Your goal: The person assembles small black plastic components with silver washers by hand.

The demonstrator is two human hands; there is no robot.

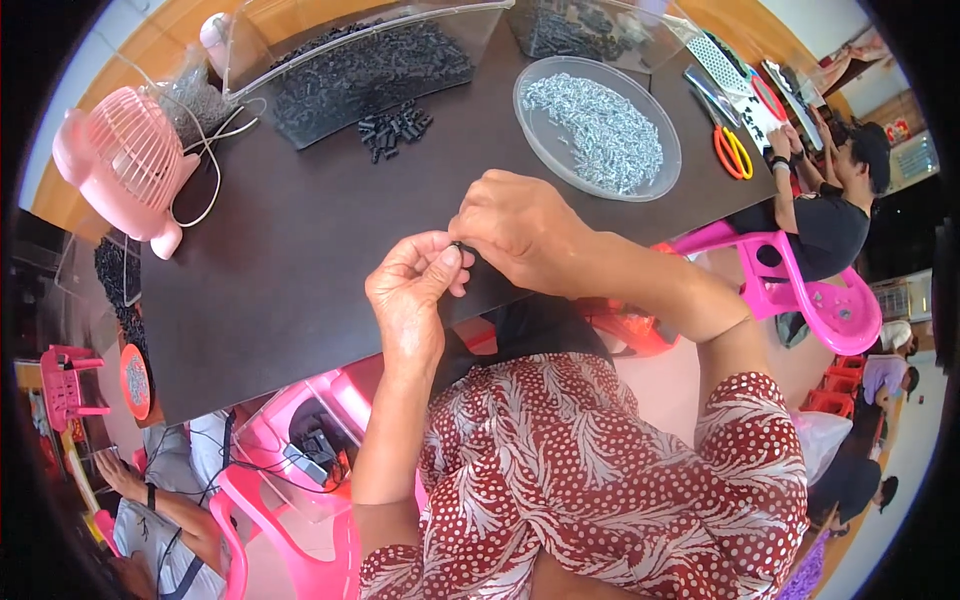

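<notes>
Over the near part of the dark table, my left hand (412, 295) pinches a small black part (459, 246) between thumb and fingers. My right hand (525, 230) is closed against the same part from the right, fingertips pressed together. Whatever sits between those right fingertips is hidden. Beyond my hands lies a small heap of short black tube-like pieces (392, 130), just in front of a clear bin (480, 45) full of similar black pieces. To the right of that heap, a round clear tray (527, 125) holds many small shiny metal pieces.
A pink fan (125, 165) with a white cable stands at the table's left. Scissors with orange and yellow handles (733, 152) lie at the right edge. A co-worker in black (825, 225) sits beyond them, and another person's arm (165, 505) shows at lower left. Pink chairs (815, 300) flank the table.
</notes>
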